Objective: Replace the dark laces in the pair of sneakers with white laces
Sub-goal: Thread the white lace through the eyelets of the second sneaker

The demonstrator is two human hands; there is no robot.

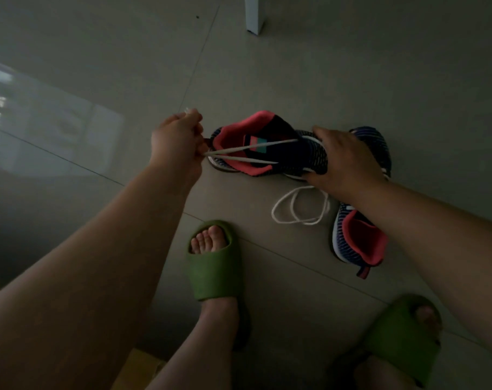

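Note:
A dark blue knit sneaker [270,147] with a coral lining lies on its side on the grey floor. My right hand [346,164] presses down on its toe part. My left hand [178,142] is shut on both ends of a white lace [253,147], which runs taut from the sneaker's eyelets across the opening. The second sneaker [357,237] lies to the right, partly under my right forearm. A loose white lace [298,206] is coiled on the floor between the two shoes.
My feet in green slides [215,266] stand on the tiled floor [295,66] in front of the shoes, the other slide [405,339] at lower right. A white furniture leg [254,14] rises at the top. Window light reflects on the floor at left.

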